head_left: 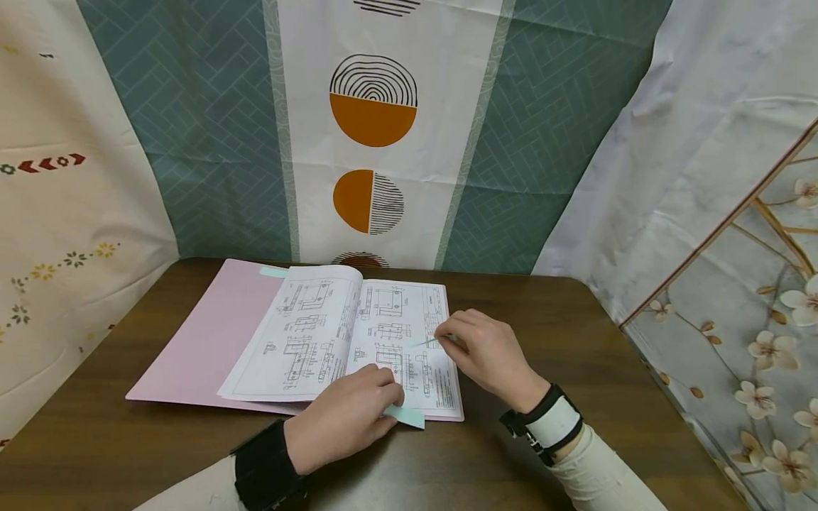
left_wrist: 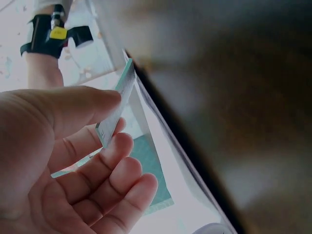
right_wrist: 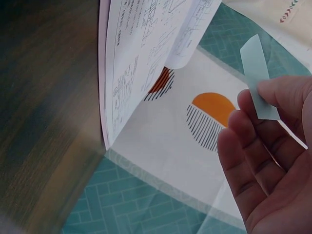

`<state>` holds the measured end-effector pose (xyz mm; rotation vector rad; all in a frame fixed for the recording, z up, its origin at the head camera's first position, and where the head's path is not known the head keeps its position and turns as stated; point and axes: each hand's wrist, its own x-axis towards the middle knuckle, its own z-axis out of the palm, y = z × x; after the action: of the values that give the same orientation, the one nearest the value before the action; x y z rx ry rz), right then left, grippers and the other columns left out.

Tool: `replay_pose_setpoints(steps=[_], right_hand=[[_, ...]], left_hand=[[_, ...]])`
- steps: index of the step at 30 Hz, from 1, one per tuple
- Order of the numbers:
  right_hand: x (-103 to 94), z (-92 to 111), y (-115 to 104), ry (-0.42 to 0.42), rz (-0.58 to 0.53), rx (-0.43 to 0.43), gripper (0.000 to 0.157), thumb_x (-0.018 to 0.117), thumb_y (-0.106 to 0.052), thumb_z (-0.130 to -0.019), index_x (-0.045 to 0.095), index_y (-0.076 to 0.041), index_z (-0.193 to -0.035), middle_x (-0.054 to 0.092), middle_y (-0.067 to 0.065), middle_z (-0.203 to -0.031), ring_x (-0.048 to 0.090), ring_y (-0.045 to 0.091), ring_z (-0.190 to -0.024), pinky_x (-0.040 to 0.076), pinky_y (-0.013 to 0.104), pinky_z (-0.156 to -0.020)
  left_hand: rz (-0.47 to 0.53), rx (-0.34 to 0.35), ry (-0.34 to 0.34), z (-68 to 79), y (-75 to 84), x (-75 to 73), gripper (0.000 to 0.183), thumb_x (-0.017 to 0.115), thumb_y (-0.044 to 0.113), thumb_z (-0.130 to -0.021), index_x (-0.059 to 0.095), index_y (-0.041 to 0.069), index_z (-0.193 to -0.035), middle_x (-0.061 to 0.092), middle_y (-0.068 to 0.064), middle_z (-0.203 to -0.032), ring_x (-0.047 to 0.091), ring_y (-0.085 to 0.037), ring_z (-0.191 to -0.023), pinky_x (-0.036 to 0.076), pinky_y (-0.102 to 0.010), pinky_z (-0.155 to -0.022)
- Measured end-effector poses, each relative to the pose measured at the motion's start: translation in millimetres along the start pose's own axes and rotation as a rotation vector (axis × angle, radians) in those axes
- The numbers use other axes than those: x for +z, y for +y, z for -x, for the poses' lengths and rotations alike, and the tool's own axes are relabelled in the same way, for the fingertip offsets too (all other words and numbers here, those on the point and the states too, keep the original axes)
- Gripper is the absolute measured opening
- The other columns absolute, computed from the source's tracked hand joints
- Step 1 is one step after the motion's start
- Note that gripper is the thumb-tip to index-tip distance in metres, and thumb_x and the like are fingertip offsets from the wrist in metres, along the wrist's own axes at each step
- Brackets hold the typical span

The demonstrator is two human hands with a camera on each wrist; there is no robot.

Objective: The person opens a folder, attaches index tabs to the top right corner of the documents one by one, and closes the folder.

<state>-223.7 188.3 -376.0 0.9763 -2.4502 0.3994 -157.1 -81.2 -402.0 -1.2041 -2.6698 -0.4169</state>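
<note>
A booklet of technical drawings [head_left: 399, 301] lies spread on the table, its pink cover [head_left: 204, 333] folded out to the left. At the lower edge of the right page, my left hand [head_left: 345, 419] pinches a pale teal strip [left_wrist: 117, 105] between thumb and forefinger; small faint marks show near one end. My right hand [head_left: 486, 351], at the booklet's right edge, pinches another pale teal strip [right_wrist: 254, 73] just above the right page. That strip is thin and flat, with one slanted end, and appears nearly edge-on in the head view.
Another pale teal piece [head_left: 273, 272] sticks out at the top of the pink cover, partly hidden by the left page. The dark wooden table [head_left: 543, 326] ends against patterned cloths [head_left: 396, 241] hanging behind and at both sides.
</note>
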Motion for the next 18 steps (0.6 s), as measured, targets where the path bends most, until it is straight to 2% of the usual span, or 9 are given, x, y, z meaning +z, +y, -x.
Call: replay_pose_setpoints(steps=[9, 18], right_hand=[[0.4, 0.6, 0.7, 0.001, -0.006, 0.005, 0.013, 0.092, -0.018, -0.093, 0.082, -0.02, -0.102, 0.076, -0.009, -0.098, 0.063, 0.008, -0.085, 0.056, 0.028, -0.069], [2.3, 1.1, 1.0, -0.017, -0.017, 0.022, 0.02, 0.095, -0.011, -0.089, 0.083, -0.02, -0.103, 0.076, -0.008, -0.098, 0.063, 0.009, -0.085, 0.057, 0.029, -0.071]], left_hand=[[-0.006, -0.023, -0.072, 2.5, 3.4, 3.6, 0.018, 0.091, 0.023, -0.091, 0.075, 0.018, -0.096, 0.06, 0.009, -0.091, 0.052, -0.011, -0.084, 0.046, -0.025, -0.071], [-0.016, -0.019, -0.108, 3.4, 3.2, 5.8, 0.021, 0.094, 0.021, -0.088, 0.075, 0.018, -0.097, 0.061, 0.008, -0.09, 0.051, -0.011, -0.081, 0.046, -0.027, -0.069]])
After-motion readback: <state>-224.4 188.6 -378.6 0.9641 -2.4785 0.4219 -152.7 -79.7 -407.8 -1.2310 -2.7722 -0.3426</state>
